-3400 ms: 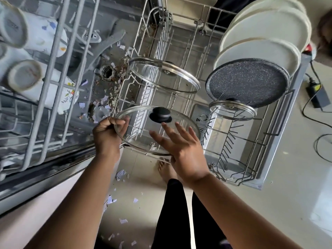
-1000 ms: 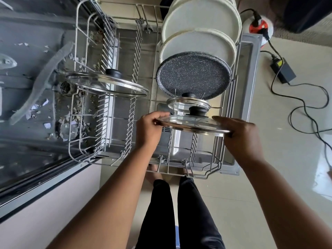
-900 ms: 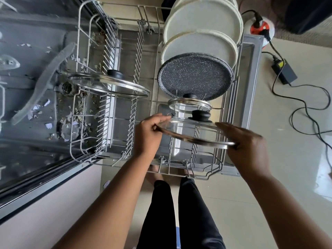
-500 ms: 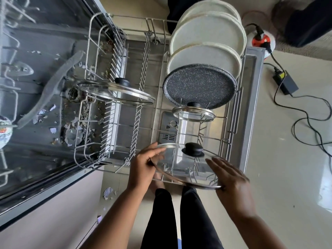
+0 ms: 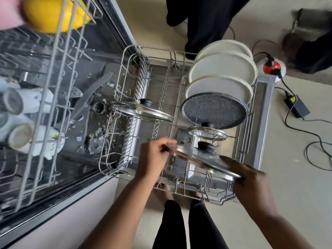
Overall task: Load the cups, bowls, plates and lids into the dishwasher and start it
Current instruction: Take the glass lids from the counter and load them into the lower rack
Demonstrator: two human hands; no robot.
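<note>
The glass lid hangs tilted over the front right part of the lower rack, not yet seated between any tines. The left hand pinches its near rim with curled fingers. The right hand lays fairly straight fingers against the opposite rim, bracing it rather than wrapping it. That looks like the weak point to me: with only one real pinch on smooth glass, a slip on the braced side could drop the lid edge-first onto the rack's wires. The small lid stands in the same row of the rack, just behind the held one, and the two black knobs look close, so pushing the lid in too far could knock the small one against the speckled plate behind it. A lid this wide set too shallow in the rack's tines would likely tip over. Paper-like scraps litter the tub floor just left of the rack, and I would guess they could clog the wash.
</note>
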